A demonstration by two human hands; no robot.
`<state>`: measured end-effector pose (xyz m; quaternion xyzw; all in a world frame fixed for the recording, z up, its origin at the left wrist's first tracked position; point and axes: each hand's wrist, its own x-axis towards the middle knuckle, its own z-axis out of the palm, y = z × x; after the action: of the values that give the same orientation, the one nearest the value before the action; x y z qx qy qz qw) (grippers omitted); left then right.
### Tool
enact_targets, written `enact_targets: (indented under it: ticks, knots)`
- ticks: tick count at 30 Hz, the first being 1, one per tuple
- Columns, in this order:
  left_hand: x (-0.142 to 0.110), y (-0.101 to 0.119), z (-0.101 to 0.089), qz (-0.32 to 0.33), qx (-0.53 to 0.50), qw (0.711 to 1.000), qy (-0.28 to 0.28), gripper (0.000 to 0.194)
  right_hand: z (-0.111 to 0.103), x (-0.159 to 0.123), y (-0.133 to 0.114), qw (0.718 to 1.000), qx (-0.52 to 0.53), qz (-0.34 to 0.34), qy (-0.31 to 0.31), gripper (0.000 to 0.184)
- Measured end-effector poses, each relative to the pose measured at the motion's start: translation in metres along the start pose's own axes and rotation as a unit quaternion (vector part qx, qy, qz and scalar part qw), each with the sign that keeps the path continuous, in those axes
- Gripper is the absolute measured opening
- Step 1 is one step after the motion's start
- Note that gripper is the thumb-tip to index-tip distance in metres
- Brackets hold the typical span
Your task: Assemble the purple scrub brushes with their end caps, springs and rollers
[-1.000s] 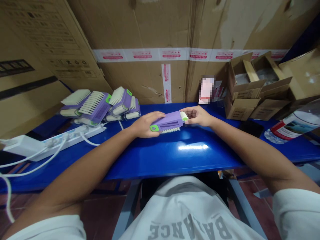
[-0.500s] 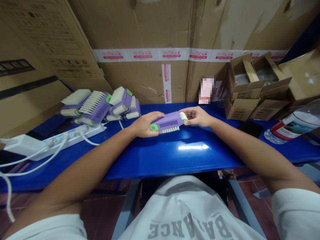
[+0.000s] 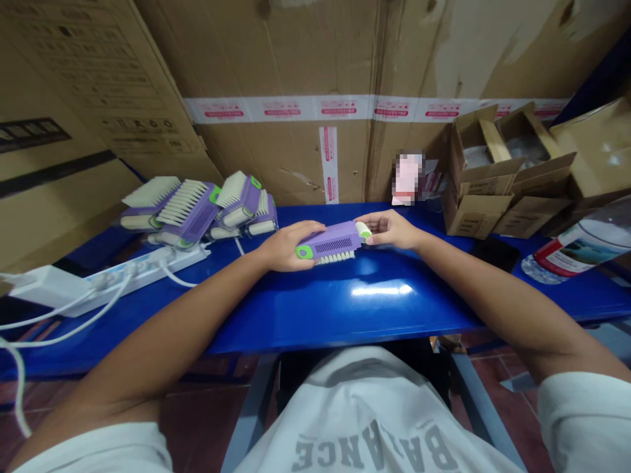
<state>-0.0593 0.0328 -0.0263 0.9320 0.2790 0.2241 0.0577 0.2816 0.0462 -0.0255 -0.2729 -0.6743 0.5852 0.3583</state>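
Observation:
A purple brush (image 3: 335, 240) with green end pieces and pale bristles is held just over the blue table (image 3: 315, 309), bristles facing down and toward me. My left hand (image 3: 292, 246) is wrapped round its left end, thumb in front and fingers behind. At the other end, my right hand (image 3: 391, 230) pinches a cream and green end piece (image 3: 363, 231) between thumb and fingers. Whether that piece is fixed to the body or apart from it, I cannot tell. Some of the right fingers are curled behind it.
Several similar purple brushes (image 3: 190, 210) lie piled at the back left. In front of them runs a white power strip (image 3: 142, 276) with plugged-in cables. Open cardboard boxes (image 3: 480, 213) and a plastic bottle (image 3: 576, 249) stand on the right. A cardboard wall (image 3: 276, 157) closes off the back.
The cream and green end piece has turned slightly in my right fingers, so more of its green edge shows. My left hand and the brush body have hardly moved.

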Motion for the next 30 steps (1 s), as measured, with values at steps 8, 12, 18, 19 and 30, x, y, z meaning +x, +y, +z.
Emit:
enact_targets:
  ticks: [8,12,18,19,30]
  knots:
    - [-0.0004,-0.004,0.0,-0.006,0.007,1.0,-0.005,0.075,0.0011,0.0007,0.0013,1.0,-0.008,-0.011,0.003,0.061]
    - [0.0,-0.0035,-0.0001,-0.003,0.003,1.0,-0.002,0.074,0.0015,0.0011,0.0013,1.0,-0.006,-0.007,0.008,0.062]
    - [-0.0002,-0.0007,-0.0008,-0.018,0.014,1.0,-0.005,0.074,0.0036,0.0009,0.0023,1.0,-0.012,-0.011,0.014,0.064]
    - [-0.0004,-0.0006,-0.0009,-0.021,0.016,1.0,-0.004,0.074,0.0038,0.001,0.0025,1.0,-0.012,-0.013,0.015,0.065]
    - [-0.0007,-0.0014,-0.0009,-0.012,0.007,1.0,-0.004,0.074,0.005,0.0004,-0.0014,1.0,-0.017,-0.014,0.012,0.061]
